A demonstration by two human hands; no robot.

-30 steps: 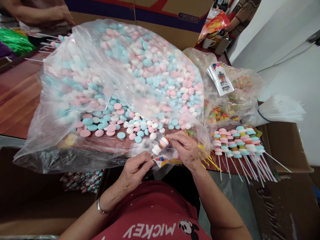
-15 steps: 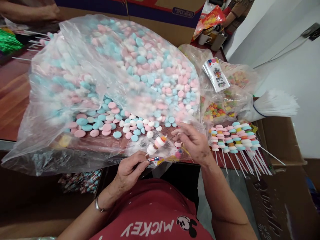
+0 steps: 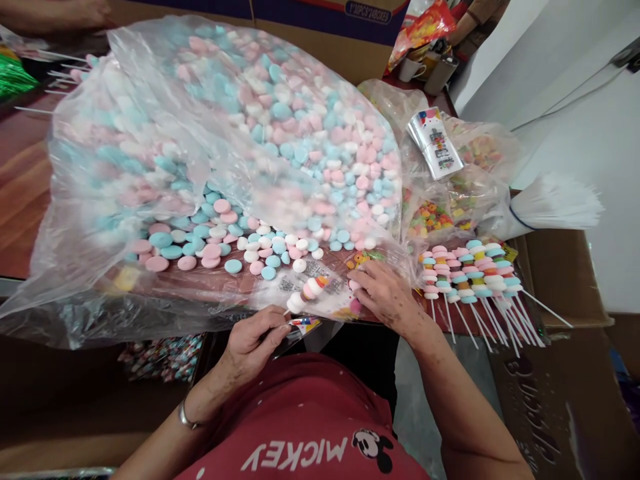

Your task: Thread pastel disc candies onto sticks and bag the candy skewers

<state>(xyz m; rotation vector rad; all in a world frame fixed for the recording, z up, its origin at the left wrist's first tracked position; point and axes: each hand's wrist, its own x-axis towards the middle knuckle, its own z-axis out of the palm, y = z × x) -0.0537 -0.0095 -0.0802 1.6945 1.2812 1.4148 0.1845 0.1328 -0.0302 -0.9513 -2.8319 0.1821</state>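
Observation:
My left hand (image 3: 257, 339) is closed on the stick of a candy skewer (image 3: 309, 293). White, pink and orange-yellow pieces are threaded on that skewer, which tilts up to the right. A small colourful wrapper (image 3: 304, 322) pokes out beside the left fingertips. At the right, my right hand (image 3: 383, 293) bends its fingers down over a pink candy (image 3: 354, 285), its thumb side partly hidden. Both hands are above a printed clear packet (image 3: 330, 303) lying at the table's front edge. Small orange and green gummies (image 3: 363, 259) lie just beyond the right fingers.
A huge clear bag (image 3: 240, 133) of pink, blue and white candies covers the table, with loose candies (image 3: 210, 250) at its mouth. Finished skewers (image 3: 470, 273) lie at right, near gummy bags (image 3: 435, 210), packets (image 3: 436, 143) and white sticks (image 3: 557, 207). Another person's hand (image 3: 90, 12) is upper left.
My right hand has come down from a raised pinch onto the pink candy, uncovering the gummies behind. My left hand has shifted slightly left with the skewer.

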